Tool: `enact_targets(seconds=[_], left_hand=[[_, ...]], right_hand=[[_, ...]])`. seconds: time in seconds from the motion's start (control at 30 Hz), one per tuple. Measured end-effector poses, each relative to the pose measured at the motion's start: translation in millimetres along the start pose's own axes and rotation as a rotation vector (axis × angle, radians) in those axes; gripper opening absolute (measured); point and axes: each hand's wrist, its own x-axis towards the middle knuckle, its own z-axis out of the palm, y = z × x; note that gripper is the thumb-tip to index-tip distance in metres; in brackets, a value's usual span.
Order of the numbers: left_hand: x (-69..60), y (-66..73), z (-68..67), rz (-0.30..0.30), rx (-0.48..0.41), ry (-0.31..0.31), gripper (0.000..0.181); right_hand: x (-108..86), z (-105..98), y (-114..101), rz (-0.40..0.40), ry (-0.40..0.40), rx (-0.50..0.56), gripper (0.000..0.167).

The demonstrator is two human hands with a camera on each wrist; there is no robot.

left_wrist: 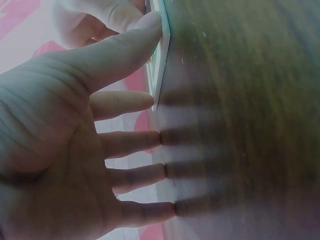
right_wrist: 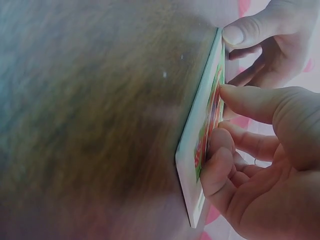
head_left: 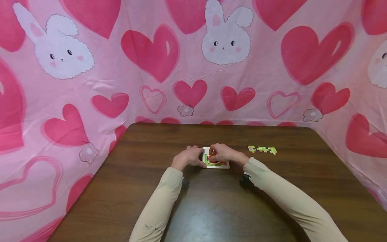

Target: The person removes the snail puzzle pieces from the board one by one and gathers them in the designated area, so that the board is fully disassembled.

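Below both hands, two pale sleeves (head_left: 157,208) run up toward them, the right one coming in at a slant, and a dark device (head_left: 185,183) sits under the left wrist with another dark device (head_left: 245,180) under the right, all above a brown wooden table (head_left: 205,208) that also stretches out on either side of the hands. The left hand (head_left: 189,157) is spread: its thumb touches the near left corner of a small puzzle board (head_left: 217,167), its forefinger reaches the far left corner, and the other three fingers stand straight and apart with their tips down at the tabletop. The board lies flat between the hands, white-rimmed, with a green and red picture. The right hand (head_left: 223,153) is over that picture, thumb and forefinger tips set down on it a little apart and the remaining fingers curled; I cannot tell whether it pinches a piece. Beyond the right hand and off to its right, three puzzle pieces (head_left: 262,149), mostly green, lie in a row. Farthest from the hands hangs a pink cloth (head_left: 193,67) printed with hearts and white rabbits
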Motion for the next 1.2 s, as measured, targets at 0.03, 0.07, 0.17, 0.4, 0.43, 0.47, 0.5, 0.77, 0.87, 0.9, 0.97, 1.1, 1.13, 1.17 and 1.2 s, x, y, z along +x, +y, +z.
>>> enact_targets(seconds=[0.03, 0.07, 0.17, 0.4, 0.43, 0.47, 0.5, 0.77, 0.87, 0.9, 0.97, 1.1, 1.13, 1.17, 1.2], left_hand=[[0.2, 0.2, 0.5, 0.0, 0.001, 0.002, 0.073], [0.4, 0.5, 0.8, -0.002, 0.004, 0.003, 0.072], [1.5, 1.4, 1.7, -0.009, 0.003, 0.005, 0.071], [2.9, 0.7, 0.9, 0.003, -0.003, 0.0, 0.07], [3.3, 0.7, 1.1, 0.008, 0.004, 0.001, 0.069], [3.6, 0.7, 1.2, 0.015, 0.013, 0.003, 0.069], [3.9, 0.5, 1.5, 0.021, 0.022, 0.005, 0.069], [3.6, 1.3, 1.6, 0.025, 0.038, 0.009, 0.067], [2.7, 2.2, 0.9, 0.012, 0.021, 0.003, 0.069], [2.4, 2.3, 0.7, 0.006, 0.015, 0.001, 0.071], [1.9, 2.5, 0.2, -0.002, 0.01, 0.0, 0.071], [1.5, 2.6, -0.5, -0.009, 0.003, -0.005, 0.073], [1.3, 2.6, -0.6, -0.01, 0.001, -0.006, 0.073], [1.1, 2.6, -0.7, -0.012, -0.002, -0.008, 0.073], [1.1, 2.5, -0.7, -0.013, -0.003, -0.01, 0.073]], right_hand=[[-0.1, 0.5, 0.5, 0.0, 0.001, -0.002, 0.022], [-0.1, 0.8, 1.0, 0.0, 0.002, -0.005, 0.022], [-0.1, 1.4, 2.5, 0.004, 0.001, 0.001, 0.023], [2.2, 2.4, 3.2, 0.009, -0.009, 0.004, 0.021], [2.4, 2.6, 3.2, 0.006, -0.009, -0.001, 0.021], [2.6, 2.9, 3.3, 0.004, -0.009, -0.006, 0.021], [2.8, 3.1, 3.5, 0.001, -0.008, -0.01, 0.021], [2.4, 2.9, 3.8, -0.019, 0.004, 0.009, 0.023], [1.7, 2.6, 3.5, -0.022, 0.012, 0.042, 0.024], [1.7, 2.6, 3.5, -0.028, 0.014, 0.047, 0.025], [1.8, 2.7, 3.7, -0.04, 0.018, 0.051, 0.024], [1.7, 2.8, 4.3, -0.066, 0.038, 0.073, 0.022], [1.5, 2.6, 4.2, -0.069, 0.043, 0.085, 0.021], [1.4, 2.3, 4.1, -0.072, 0.046, 0.095, 0.02], [1.2, 2.0, 3.9, -0.076, 0.044, 0.102, 0.019]])
